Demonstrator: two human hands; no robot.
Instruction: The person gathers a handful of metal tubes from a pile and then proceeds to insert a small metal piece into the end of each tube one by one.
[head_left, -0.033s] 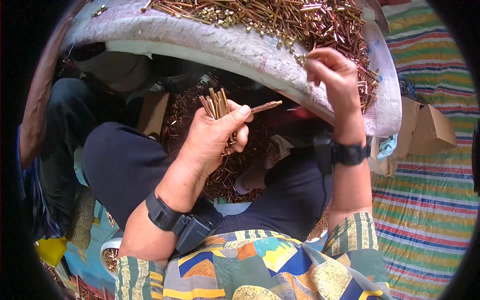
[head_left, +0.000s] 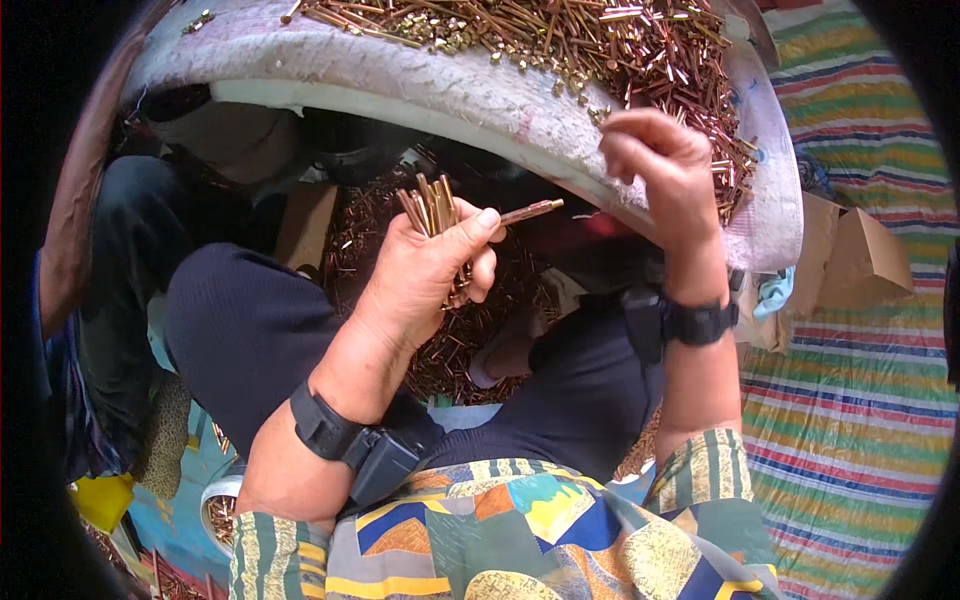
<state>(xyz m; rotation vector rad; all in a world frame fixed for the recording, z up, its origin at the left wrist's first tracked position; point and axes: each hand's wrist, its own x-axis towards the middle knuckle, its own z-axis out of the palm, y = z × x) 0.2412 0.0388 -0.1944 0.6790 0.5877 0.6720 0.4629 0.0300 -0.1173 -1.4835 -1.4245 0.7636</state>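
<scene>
My left hand (head_left: 425,260) is closed round a bundle of thin copper-coloured metal rods (head_left: 430,205), their ends sticking up past the fingers. Between its thumb and forefinger one single rod (head_left: 530,212) points right, with a brass-coloured piece at its tip. My right hand (head_left: 668,170) is raised over the near edge of the cloth-covered worktop (head_left: 480,110), fingers curled in and slightly blurred. Whether it pinches something small cannot be made out. Small brass-coloured pieces (head_left: 450,38) lie along the worktop's edge, beside a large heap of rods (head_left: 650,50).
More rods (head_left: 470,345) cover the floor between my legs. At the right, a cardboard box (head_left: 865,260) and a light-blue cloth (head_left: 774,292) sit by a striped sheet (head_left: 850,420). Another person's leg (head_left: 130,260) is at the left, near a white bucket (head_left: 212,500).
My right hand has moved slightly down towards me and a little left, off the worktop's edge. My left hand and its rods stay in place.
</scene>
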